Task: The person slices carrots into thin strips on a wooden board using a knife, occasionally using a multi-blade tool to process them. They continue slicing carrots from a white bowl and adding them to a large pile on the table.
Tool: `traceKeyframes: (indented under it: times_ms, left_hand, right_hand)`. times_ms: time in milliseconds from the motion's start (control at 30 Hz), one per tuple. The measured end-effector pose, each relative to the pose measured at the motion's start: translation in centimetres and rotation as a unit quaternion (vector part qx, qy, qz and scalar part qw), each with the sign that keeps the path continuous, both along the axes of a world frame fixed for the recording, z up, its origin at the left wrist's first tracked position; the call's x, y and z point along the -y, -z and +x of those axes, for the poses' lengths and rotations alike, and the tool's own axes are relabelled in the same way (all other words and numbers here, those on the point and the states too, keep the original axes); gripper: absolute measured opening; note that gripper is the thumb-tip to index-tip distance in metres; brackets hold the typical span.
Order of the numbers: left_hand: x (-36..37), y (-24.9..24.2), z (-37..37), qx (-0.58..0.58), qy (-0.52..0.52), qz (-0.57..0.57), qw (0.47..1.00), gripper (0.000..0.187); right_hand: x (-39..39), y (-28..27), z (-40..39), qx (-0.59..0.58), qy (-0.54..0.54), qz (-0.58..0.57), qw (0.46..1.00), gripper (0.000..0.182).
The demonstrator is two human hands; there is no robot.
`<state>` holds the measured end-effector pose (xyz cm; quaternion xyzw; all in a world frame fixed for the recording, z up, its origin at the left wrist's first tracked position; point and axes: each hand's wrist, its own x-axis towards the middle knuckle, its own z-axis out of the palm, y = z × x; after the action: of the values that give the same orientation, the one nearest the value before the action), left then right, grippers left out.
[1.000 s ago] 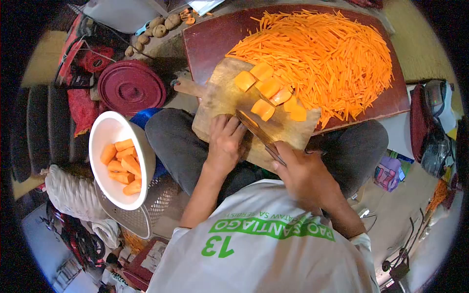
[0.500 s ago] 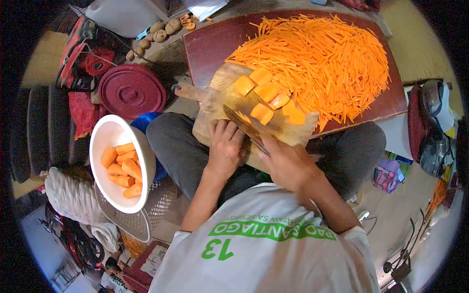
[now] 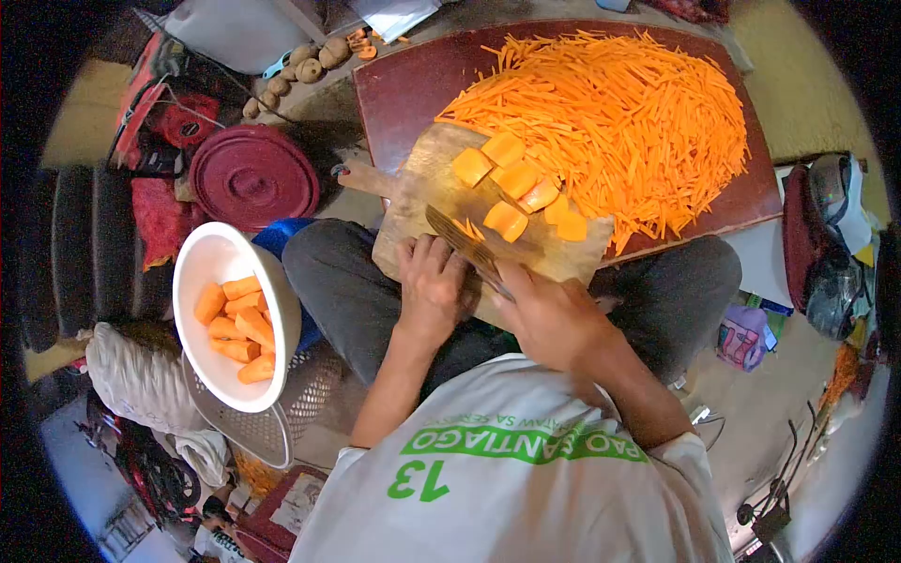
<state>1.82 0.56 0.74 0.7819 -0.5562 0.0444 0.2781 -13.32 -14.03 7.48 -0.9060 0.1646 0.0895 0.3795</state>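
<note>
This looks like a home, with one corner serving as a kitchen. A red table point(image 3: 399, 84) carries a big heap of carrot strips point(image 3: 619, 122), and a wooden cutting board point(image 3: 413, 202) laps over its near left corner. Past the far left corner lie what look like potatoes point(image 3: 307, 70). A motorbike point(image 3: 155, 460) well off to the near left and a purple bag point(image 3: 741, 336) beyond the near right corner suggest household space.

Carrot strips point(image 3: 619, 131) on table point(image 3: 404, 84); carrot chunks point(image 3: 514, 178) on cutting board point(image 3: 427, 174); bowl point(image 3: 221, 258) left of board, carrots point(image 3: 253, 324) inside.
</note>
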Motion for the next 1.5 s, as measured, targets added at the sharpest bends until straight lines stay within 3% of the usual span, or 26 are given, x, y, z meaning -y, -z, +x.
traceKeyframes:
  times_ms: [67,167,267,400,567,667,833,967,1067,1167,1267,1367,1467,1500]
  left_hand:
    - [-0.1,0.4,-0.1,-0.002,-0.001,-0.006,1.000,0.040]
    - [-0.2,0.7,-0.1,-0.012,0.006,-0.005,1.000,0.040]
    - [0.2,1.2,0.0,0.032,0.005,-0.027,0.999,0.041]
    - [0.0,0.5,-0.1,0.002,0.002,-0.020,1.000,0.039]
    - [-0.2,0.7,-0.3,-0.023,-0.004,-0.010,1.000,0.038]
    - [-0.1,1.1,-0.2,-0.027,-0.005,-0.014,1.000,0.040]
    - [-0.6,0.4,0.3,-0.077,0.007,0.008,0.997,0.043]
    - [-0.9,0.4,0.2,-0.087,0.007,0.011,0.996,0.042]
    - [-0.6,1.2,0.0,-0.061,-0.003,-0.015,0.998,0.040]
    - [-0.5,0.7,-0.1,-0.061,-0.005,-0.008,0.998,0.036]
    - [-0.8,0.9,-0.2,-0.011,-0.023,-0.019,0.999,0.038]
    - [-0.8,0.1,-0.2,-0.034,-0.018,0.003,0.999,0.043]
    - [-0.7,0.3,-0.3,-0.026,-0.024,0.000,0.999,0.048]
    - [-0.5,0.4,-0.3,-0.028,-0.027,-0.003,0.999,0.048]
  right_hand:
    - [0.1,-2.6,-1.3,-0.042,0.003,0.034,0.999,0.039]
    - [-0.2,-1.9,-3.2,0.026,0.014,0.048,0.998,0.039]
    - [-0.5,0.0,-0.5,-0.042,0.036,0.024,0.998,0.037]
    - [-0.1,-0.1,0.8,0.003,0.021,0.036,0.999,0.038]
    - [-0.7,-1.8,-3.2,0.047,0.035,0.054,0.997,0.039]
    - [-0.5,-1.1,-0.8,-0.012,0.054,0.048,0.997,0.041]
    - [-0.2,0.1,-0.6,0.038,0.033,0.041,0.998,0.038]
    - [-0.6,-2.4,-2.6,-0.025,0.023,0.066,0.997,0.035]
    - [-1.2,-0.5,-1.3,0.019,0.052,0.024,0.998,0.035]
    - [-0.4,-0.2,1.2,-0.056,0.012,0.018,0.998,0.036]
    - [-0.4,-2.1,-0.8,0.016,0.025,0.051,0.998,0.034]
    - [-0.9,-2.8,-2.2,-0.062,0.025,0.042,0.997,0.039]
    - [-1.1,-1.0,-1.5,0.045,0.044,0.034,0.997,0.039]
    - [-0.8,-0.5,-0.8,0.018,0.032,0.019,0.999,0.040]
